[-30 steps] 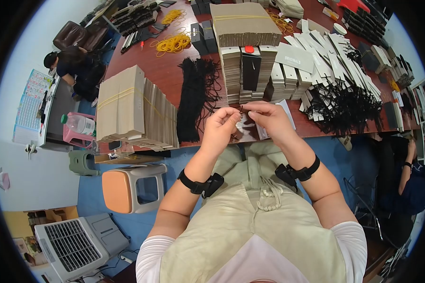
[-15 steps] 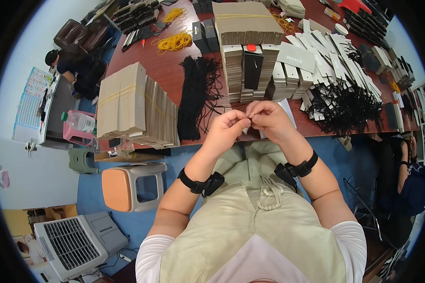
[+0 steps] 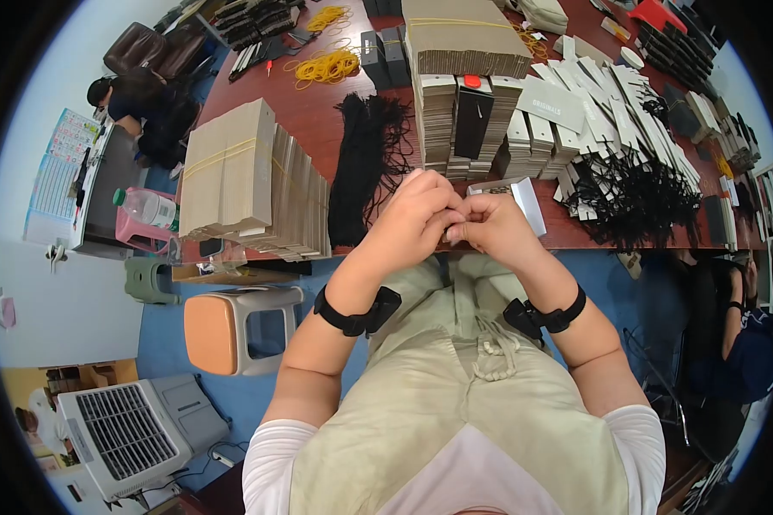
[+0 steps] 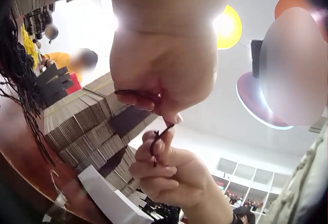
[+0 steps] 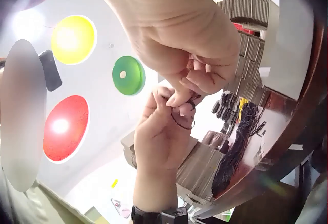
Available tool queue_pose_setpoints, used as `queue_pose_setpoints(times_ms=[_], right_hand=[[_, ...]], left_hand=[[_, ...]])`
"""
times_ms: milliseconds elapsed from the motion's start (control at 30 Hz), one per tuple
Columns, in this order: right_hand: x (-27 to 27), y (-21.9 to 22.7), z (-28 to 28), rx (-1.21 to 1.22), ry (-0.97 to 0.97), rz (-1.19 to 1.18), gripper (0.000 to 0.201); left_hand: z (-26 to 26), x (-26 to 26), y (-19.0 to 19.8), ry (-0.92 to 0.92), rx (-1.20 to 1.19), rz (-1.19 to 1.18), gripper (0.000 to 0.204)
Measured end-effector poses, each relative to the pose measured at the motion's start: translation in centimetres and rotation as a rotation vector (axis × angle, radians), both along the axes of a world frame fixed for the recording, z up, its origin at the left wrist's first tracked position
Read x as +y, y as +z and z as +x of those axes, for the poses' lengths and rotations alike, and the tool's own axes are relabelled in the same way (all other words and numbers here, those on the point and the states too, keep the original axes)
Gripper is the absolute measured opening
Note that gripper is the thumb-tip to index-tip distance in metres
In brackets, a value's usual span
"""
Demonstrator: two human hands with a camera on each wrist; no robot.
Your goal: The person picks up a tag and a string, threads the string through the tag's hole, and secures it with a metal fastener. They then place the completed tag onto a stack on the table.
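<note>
At the table's front edge, my left hand [image 3: 416, 219] and right hand [image 3: 500, 230] meet with fingertips touching. Between them runs a thin black cord [image 4: 155, 144], bent into a small loop. The left hand pinches one part of it, its fingers curled in over the right. A second stretch lies across the left fingers in the left wrist view. The right thumb and forefinger pinch the cord as well. From above, the hands hide most of it. Just behind the right hand is an open white box [image 3: 531, 206], its contents mostly covered.
Black cords [image 3: 361, 172] lie in a bundle to the left, beside banded stacks of brown card [image 3: 228, 176]. A taller card stack [image 3: 468, 47] rises ahead. White tags with tangled black strings [image 3: 631, 193] spread at right. Yellow rubber bands [image 3: 326, 66] lie farther back.
The hands were slightly apart one second ago, then came together. My left hand has since turned and risen, its fingers now folding over the right fingertips. The head view has shifted slightly.
</note>
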State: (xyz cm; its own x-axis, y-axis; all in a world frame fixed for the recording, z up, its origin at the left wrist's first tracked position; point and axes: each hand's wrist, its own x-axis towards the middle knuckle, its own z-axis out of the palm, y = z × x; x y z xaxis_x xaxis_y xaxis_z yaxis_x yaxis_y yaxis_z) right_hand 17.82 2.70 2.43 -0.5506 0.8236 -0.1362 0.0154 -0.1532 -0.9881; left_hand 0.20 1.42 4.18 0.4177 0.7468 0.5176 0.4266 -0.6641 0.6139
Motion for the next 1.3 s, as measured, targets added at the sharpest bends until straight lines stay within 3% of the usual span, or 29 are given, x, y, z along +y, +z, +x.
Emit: queue_pose_setpoints(times_ms=[133,233,333,367,567,667,767,867,967,1067,1167,1300], right_hand=[[0.0,-0.4,0.1,0.051,-0.079,-0.035,0.007],[0.6,-1.3,0.2,0.159,-0.133,-0.037,0.006],[0.7,-1.0,0.1,0.154,-0.191,-0.003,0.006],[0.6,-0.9,0.0,0.133,-0.208,0.006,0.006],[0.5,-1.0,-0.4,0.199,-0.221,-0.004,0.007],[0.5,-0.6,-0.4,0.361,-0.225,-0.22,0.009],[1.2,-0.9,0.2,0.376,-0.145,-0.381,0.011],[1.1,-0.6,0.3,0.396,-0.164,-0.383,0.011],[1.1,-0.6,0.4,0.401,-0.167,-0.348,0.01],[1.5,-1.2,0.6,0.46,-0.132,-0.343,0.011],[1.5,-1.0,0.7,0.46,-0.103,-0.325,0.013],[1.6,-1.5,0.7,0.432,-0.078,-0.192,0.011]], left_hand=[[0.4,0.0,-0.2,0.189,-0.062,0.081,0.011],[0.7,-0.5,-1.9,0.381,-0.436,-0.23,0.01],[0.2,-0.9,-3.8,0.173,-0.523,-0.555,0.014],[0.4,-1.1,-4.2,0.168,-0.565,-0.557,0.015],[1.0,-1.5,-2.9,0.269,-0.494,-0.517,0.012],[1.2,-1.5,-2.9,0.312,-0.427,-0.443,0.009],[1.1,-1.6,-1.9,0.336,-0.195,-0.216,0.007],[1.1,-1.2,-2.5,0.321,-0.085,0.09,0.008],[1.0,-1.3,-2.5,0.295,-0.127,0.067,0.013],[1.0,-1.7,-2.3,0.283,-0.309,-0.239,0.017],[0.5,-1.8,-2.7,0.197,-0.361,-0.383,0.016],[0.4,-1.7,-2.7,0.254,-0.376,-0.454,0.012]])
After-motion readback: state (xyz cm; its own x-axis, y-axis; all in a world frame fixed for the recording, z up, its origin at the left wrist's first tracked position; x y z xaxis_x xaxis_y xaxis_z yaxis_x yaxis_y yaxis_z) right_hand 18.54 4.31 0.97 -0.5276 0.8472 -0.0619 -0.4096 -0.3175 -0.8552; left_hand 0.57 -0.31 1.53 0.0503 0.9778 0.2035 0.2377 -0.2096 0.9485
